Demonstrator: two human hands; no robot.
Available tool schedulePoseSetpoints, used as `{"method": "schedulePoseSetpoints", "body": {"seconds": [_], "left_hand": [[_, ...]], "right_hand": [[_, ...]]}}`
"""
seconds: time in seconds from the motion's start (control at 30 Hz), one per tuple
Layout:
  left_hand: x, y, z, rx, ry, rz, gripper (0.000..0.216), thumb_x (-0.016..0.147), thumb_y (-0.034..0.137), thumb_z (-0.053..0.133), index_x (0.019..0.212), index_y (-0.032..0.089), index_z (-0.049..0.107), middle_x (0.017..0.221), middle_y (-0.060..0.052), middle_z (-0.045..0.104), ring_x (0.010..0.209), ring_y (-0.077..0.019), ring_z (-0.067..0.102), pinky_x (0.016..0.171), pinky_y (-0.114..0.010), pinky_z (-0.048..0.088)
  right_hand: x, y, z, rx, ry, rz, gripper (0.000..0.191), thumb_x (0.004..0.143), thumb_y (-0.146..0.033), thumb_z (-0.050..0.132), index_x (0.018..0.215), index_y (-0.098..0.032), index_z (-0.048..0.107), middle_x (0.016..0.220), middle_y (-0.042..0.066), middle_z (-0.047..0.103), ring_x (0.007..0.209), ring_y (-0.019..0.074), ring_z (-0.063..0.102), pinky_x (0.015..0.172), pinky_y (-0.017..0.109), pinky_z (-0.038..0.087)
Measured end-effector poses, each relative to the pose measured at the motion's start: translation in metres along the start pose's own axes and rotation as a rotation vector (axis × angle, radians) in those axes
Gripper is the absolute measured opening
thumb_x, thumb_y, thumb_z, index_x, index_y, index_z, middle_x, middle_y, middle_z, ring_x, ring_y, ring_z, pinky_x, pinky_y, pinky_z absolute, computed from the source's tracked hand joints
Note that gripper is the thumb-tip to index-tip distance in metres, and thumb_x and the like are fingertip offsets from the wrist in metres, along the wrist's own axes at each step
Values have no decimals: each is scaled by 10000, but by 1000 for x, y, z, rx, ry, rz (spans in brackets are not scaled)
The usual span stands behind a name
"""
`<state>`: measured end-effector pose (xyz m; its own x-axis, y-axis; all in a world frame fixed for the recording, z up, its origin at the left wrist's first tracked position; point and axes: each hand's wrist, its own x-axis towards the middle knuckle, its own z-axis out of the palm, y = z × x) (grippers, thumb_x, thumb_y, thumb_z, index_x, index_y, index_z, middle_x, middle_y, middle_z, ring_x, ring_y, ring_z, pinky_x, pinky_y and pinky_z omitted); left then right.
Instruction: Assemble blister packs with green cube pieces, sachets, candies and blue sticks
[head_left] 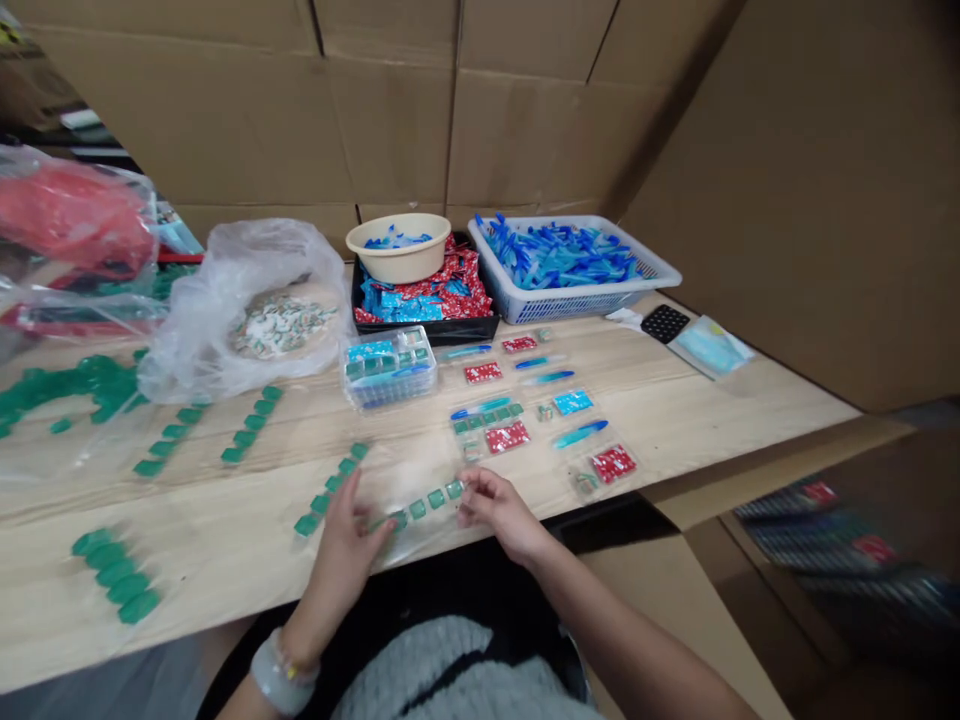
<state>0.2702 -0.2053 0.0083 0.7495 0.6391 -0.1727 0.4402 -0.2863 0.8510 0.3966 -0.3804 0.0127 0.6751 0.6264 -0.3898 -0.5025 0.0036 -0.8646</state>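
A clear plastic tray [426, 522] with a row of green squares [436, 498] in it lies between my hands at the table's front edge. My left hand [351, 535] grips its left end, the thumb by the leftmost square. At the right end, my right hand [496, 512] has fingertips pinched on the tray by the last square. Just left of my left hand is a slanted row of green pieces [321, 503]. Filled clear trays with a red packet [508, 436], a blue packet [574, 402] and blue pens [580, 433] spread out to the right.
A stack of filled trays [390, 385] stands mid-table. Behind it are a black bin [427, 330] of packets, a cream bowl [397, 262] and a basket [585, 300] of blue pens. A plastic bag [225, 330] of small pieces and more green rows [116, 575] are at left. Cardboard walls surround the table.
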Motion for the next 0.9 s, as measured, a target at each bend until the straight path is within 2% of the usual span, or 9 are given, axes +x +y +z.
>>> {"method": "schedulePoseSetpoints", "body": {"seconds": [0.1, 0.2, 0.3, 0.4, 0.47, 0.57, 0.7, 0.8, 0.9], "left_hand": [[11, 17, -1, -286, 17, -169, 791, 599, 398, 641, 1257, 145, 282, 1084, -130, 503, 774, -168, 541, 635, -299, 470], [27, 52, 8, -495, -59, -167, 622, 643, 368, 623, 1166, 139, 378, 857, -41, 560, 692, -115, 518, 598, -232, 433], [47, 96, 30, -649, -160, -137, 531, 653, 315, 637, 1110, 159, 415, 790, -2, 558, 659, -90, 514, 619, -225, 429], [63, 132, 61, -794, -363, -198, 432, 613, 262, 674, 979, 146, 475, 727, 10, 547, 628, -93, 528, 617, -248, 444], [69, 143, 81, -885, -373, -240, 356, 589, 244, 686, 868, 146, 487, 699, 16, 531, 616, -94, 532, 603, -249, 450], [73, 145, 104, -991, -229, -244, 327, 595, 256, 680, 818, 166, 457, 683, 32, 508, 608, -82, 529, 614, -243, 457], [76, 137, 114, -1021, -123, -223, 318, 625, 289, 652, 831, 182, 434, 725, 30, 495, 652, -84, 534, 667, -254, 463], [76, 130, 104, -892, -169, -187, 295, 654, 310, 618, 847, 186, 432, 770, 9, 508, 694, -113, 550, 667, -271, 465], [66, 117, 82, -526, -291, -18, 308, 689, 317, 588, 945, 193, 470, 906, -46, 542, 801, -166, 559, 708, -314, 462]], "right_hand": [[0, -12, 0, 110, -49, -10, 255, 634, -331, 646, 824, -187, 554, 607, -31, 557, 533, 111, 545, 569, 272, 444], [11, -30, -17, 79, 44, -66, 284, 594, -320, 685, 820, -195, 569, 663, -29, 564, 546, 101, 529, 521, 245, 442], [32, -67, -51, -7, 158, -179, 285, 572, -298, 707, 802, -190, 577, 649, -31, 561, 556, 91, 511, 480, 204, 413], [56, -111, -80, 57, 229, -286, 319, 569, -292, 713, 830, -191, 559, 586, -46, 556, 491, 70, 485, 457, 186, 385], [69, -129, -89, 138, 264, -305, 370, 559, -297, 720, 867, -205, 537, 587, -52, 564, 479, 73, 495, 460, 193, 395], [75, -126, -88, 213, 312, -265, 438, 551, -299, 726, 922, -238, 502, 668, -42, 594, 552, 104, 554, 502, 228, 447], [70, -95, -73, 219, 324, -163, 527, 559, -288, 722, 1017, -282, 461, 760, -34, 606, 605, 124, 582, 511, 252, 474], [67, -84, -68, 185, 258, -116, 539, 566, -285, 714, 1046, -268, 471, 742, -30, 607, 564, 113, 562, 469, 232, 449], [65, -95, -86, 175, 239, -160, 501, 570, -281, 708, 1027, -232, 506, 692, -25, 608, 524, 94, 531, 447, 206, 404]]}}
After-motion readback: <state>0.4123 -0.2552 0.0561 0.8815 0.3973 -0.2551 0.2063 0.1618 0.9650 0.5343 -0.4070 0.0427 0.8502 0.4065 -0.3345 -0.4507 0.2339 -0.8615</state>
